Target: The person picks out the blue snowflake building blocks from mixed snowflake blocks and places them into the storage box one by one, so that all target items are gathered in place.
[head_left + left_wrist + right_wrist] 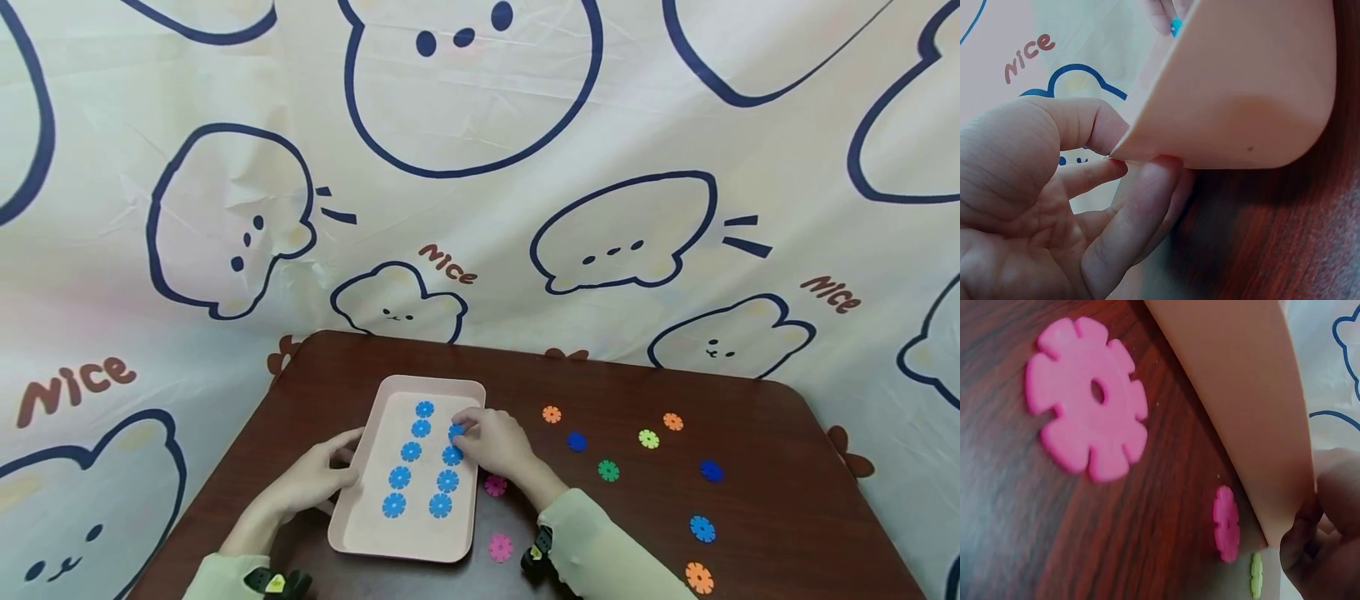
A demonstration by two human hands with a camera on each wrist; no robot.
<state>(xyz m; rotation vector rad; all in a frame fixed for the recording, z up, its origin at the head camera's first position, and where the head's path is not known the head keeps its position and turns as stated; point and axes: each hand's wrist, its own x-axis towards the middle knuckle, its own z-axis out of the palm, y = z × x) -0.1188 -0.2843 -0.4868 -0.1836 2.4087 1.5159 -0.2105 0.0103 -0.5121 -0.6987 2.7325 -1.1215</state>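
A pale pink tray (405, 537) lies on the table, tilted slightly in the head view. In it, light blue notched plastic discs (400, 477) form two columns. My left hand (311, 477) pinches the tray's left edge; the left wrist view shows the thumb at the rim and fingers beneath the tray wall (1235, 94). Over the tray's right side, my right hand (495, 442) pinches a light blue disc (456, 432) at the upper end of the right column. The right wrist view hides that disc behind the tray's wall.
Right of the tray, pink discs (500, 547) lie close to its side. Farther right on the brown table (787, 517) are scattered orange (699, 577), dark blue (711, 471), green (608, 471) and yellow-green (648, 438) discs, plus one light blue disc (702, 528). A printed curtain hangs behind.
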